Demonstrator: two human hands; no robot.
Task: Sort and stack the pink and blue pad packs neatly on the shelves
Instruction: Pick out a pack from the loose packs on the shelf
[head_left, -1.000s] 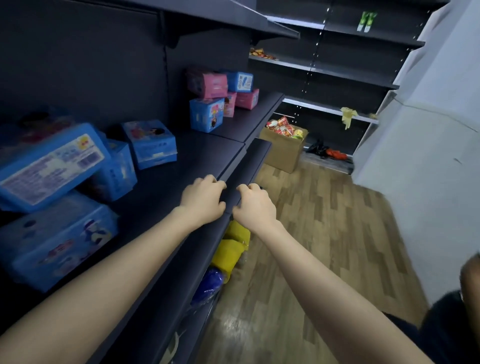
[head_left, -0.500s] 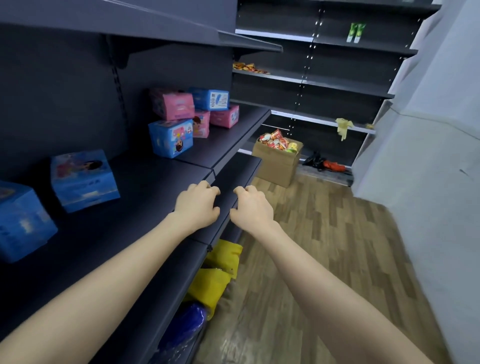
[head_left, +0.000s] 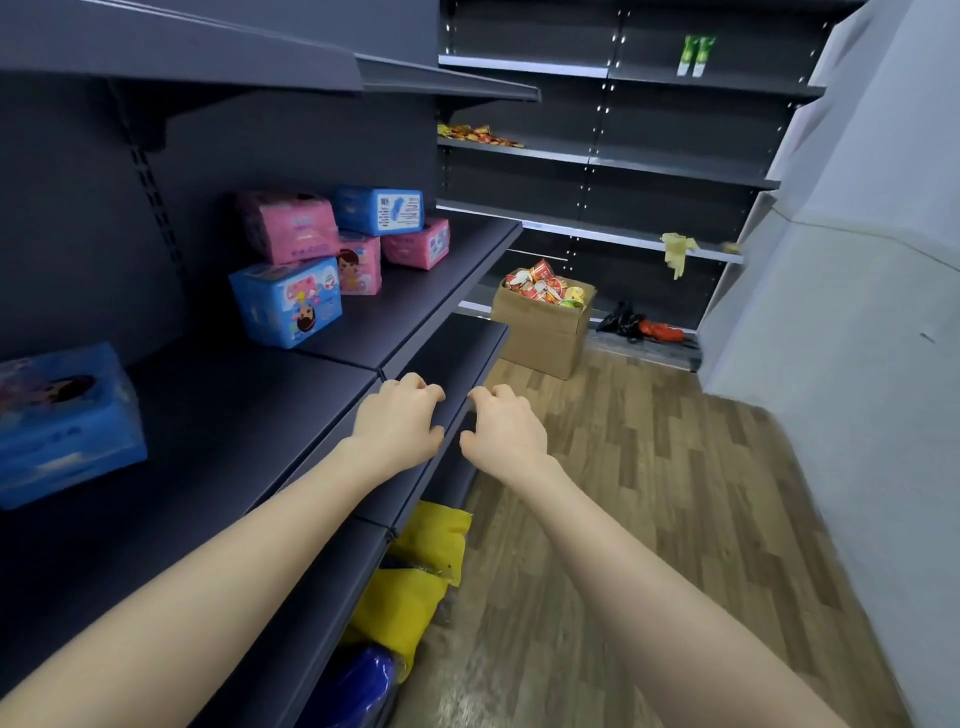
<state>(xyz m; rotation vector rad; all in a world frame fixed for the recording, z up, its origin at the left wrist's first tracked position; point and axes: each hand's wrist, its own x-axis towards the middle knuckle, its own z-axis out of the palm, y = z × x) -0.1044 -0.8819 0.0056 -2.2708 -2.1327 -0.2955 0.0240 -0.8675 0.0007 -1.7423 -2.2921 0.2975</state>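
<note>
Pink and blue plastic-wrapped pad packs (head_left: 291, 228) piled well back on the dark metal shelf (head_left: 234, 415). Left hand (head_left: 397, 426), right hand (head_left: 501, 431) both curled by its front edge, gripping nothing; wood-plank floor (head_left: 649, 493) alongside.

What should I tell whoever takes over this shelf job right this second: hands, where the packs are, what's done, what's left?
Left hand: fingers curled, holding nothing, over the front edge of the shelf.
Right hand: curled too, empty, just beyond that edge.
Packs: mixed pile at the far end of the shelf. A big pink pack sits on a big blue pack, and a flat blue pack lies on top of smaller pink packs. A lone blue pack sits nearer, at left.
Done: nothing sorted in view, colours are mixed.
Left: split pink from blue, then stack each neatly.
</note>
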